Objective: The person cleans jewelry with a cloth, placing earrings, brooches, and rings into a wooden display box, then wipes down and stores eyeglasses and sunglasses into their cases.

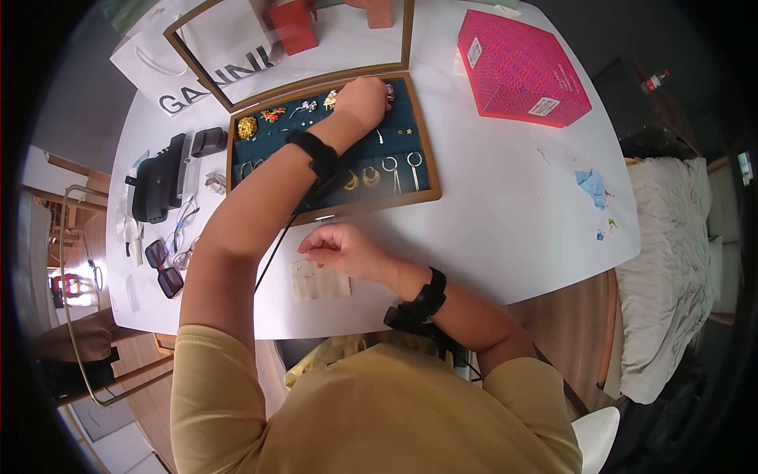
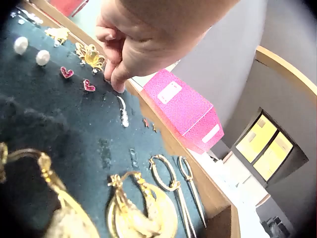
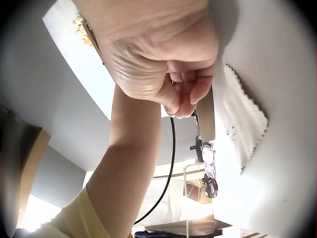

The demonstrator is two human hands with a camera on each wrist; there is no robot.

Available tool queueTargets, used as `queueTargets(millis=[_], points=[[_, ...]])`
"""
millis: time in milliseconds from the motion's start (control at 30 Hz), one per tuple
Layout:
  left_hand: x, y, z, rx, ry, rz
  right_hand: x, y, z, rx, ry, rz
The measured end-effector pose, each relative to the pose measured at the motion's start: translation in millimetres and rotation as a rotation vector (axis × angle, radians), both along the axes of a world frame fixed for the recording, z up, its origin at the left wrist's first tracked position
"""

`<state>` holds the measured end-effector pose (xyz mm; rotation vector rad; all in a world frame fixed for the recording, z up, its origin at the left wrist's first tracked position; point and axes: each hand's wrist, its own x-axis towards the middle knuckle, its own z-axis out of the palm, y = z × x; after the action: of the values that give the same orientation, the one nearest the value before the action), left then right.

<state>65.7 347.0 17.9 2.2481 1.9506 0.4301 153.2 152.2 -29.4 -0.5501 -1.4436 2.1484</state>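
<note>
In the head view my left hand [image 1: 365,103] reaches into a wooden jewellery box [image 1: 430,170] with dark green lining. Its thumb and finger pinch close together at the top end of a slim silver earring [image 2: 124,113] in the left wrist view. Beside those fingertips sit a gold flower-shaped piece [image 2: 91,57] and pink heart studs [image 2: 89,86]. My right hand [image 1: 339,249] hovers in front of the box, fingers curled in toward the thumb; nothing shows between them. Just under it a beige cloth [image 1: 324,286] bears small thin pieces of jewellery.
The glass lid [image 1: 407,39] stands raised behind the box, with a white paper bag [image 1: 150,59] beyond. A pink box [image 1: 521,71] is at the back right. Sunglasses [image 1: 164,268] and a black case [image 1: 162,182] lie left. Blue scraps [image 1: 591,188] lie right.
</note>
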Motion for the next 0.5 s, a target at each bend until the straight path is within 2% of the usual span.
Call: queueTargets(millis=[200, 300, 400, 500], points=[[10, -13, 10, 0.051, 0.262, -0.096, 0, 1, -6, 0.005, 0.004, -0.009], [0, -12, 11, 0.079, 0.214, -0.088, 2, 5, -8, 0.018, 0.029, -0.014], [-24, -33, 22, 0.198, -0.070, -0.201, 1, 4, -8, -0.018, 0.093, -0.049], [-48, -86, 52, -0.028, -0.159, -0.232, 3, 7, -4, -0.025, 0.153, -0.067]])
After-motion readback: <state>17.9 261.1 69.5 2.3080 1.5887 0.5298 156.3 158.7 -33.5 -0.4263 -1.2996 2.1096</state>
